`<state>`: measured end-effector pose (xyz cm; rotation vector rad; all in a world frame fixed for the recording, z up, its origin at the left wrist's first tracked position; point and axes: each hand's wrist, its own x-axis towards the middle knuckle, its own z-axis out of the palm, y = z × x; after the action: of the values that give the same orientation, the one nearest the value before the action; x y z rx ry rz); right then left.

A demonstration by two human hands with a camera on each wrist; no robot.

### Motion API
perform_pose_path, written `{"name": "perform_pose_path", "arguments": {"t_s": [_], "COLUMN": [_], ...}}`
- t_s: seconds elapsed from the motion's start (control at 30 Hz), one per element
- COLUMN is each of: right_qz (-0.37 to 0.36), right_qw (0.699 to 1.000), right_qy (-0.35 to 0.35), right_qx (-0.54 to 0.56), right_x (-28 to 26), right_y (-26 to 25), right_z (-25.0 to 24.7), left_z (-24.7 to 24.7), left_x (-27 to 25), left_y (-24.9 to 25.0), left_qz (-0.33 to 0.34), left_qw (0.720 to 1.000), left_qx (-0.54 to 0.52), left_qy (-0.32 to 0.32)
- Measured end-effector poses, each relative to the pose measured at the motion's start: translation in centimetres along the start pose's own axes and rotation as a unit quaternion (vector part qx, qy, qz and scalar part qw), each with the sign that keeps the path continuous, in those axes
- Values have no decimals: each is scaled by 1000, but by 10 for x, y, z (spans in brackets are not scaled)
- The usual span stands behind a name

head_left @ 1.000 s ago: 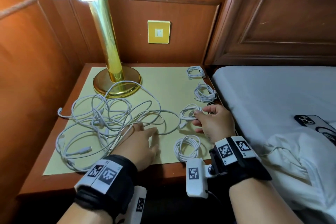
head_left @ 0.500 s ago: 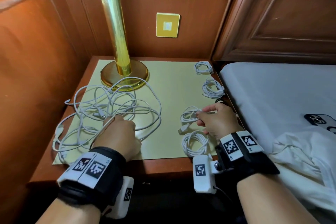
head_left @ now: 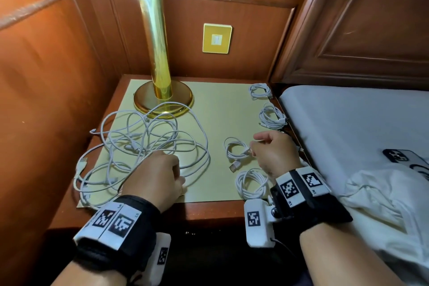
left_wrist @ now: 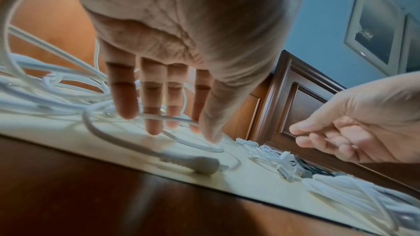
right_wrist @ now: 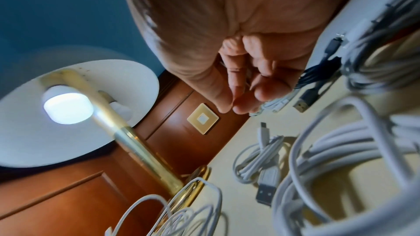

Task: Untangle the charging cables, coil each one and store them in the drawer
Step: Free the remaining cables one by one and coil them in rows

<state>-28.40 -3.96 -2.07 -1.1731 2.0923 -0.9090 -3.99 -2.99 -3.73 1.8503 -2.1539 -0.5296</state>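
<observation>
Wood-panelled walls hem in a bedside surface [head_left: 210, 212] under a brass lamp [head_left: 157, 58]. On its left half sprawls the tangle of white cables [head_left: 139, 146], lying directly ahead of and under the left hand [head_left: 154, 176], whose fingers [left_wrist: 124, 94] reach down nearly straight, tips among the strands. That hand is plainly nearer. The right hand [head_left: 275, 154], loosely curled beside a finished coil [head_left: 236, 151], seems to hold nothing.
</observation>
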Motion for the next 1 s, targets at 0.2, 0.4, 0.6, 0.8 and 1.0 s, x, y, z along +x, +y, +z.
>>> {"name": "perform_pose_path", "arguments": {"t_s": [0.2,0.4,0.6,0.8,1.0], "right_qz": [-89,-108,-139,-118,-101], "right_qw": [986,986,985,993,982], "right_qy": [-139,-119,9,-3,-79], "right_qx": [-29,43,101,-15,-138], "right_x": [-42,-63,-68,-70,-79], "right_y": [-17,-36,-53,-57,-76], "right_z": [14,30,11,25,60], "left_z": [1,-4,-4,-26,-41], "left_x": [-13,-39,-51,-54,-62], "left_y": [-3,0,-14,-47,-109], "left_qz": [155,209,242,132,-73], "left_qw": [979,937,918,918,959], "left_qx": [-111,-272,-259,-219,-121], "left_qy": [76,62,174,304,245]}}
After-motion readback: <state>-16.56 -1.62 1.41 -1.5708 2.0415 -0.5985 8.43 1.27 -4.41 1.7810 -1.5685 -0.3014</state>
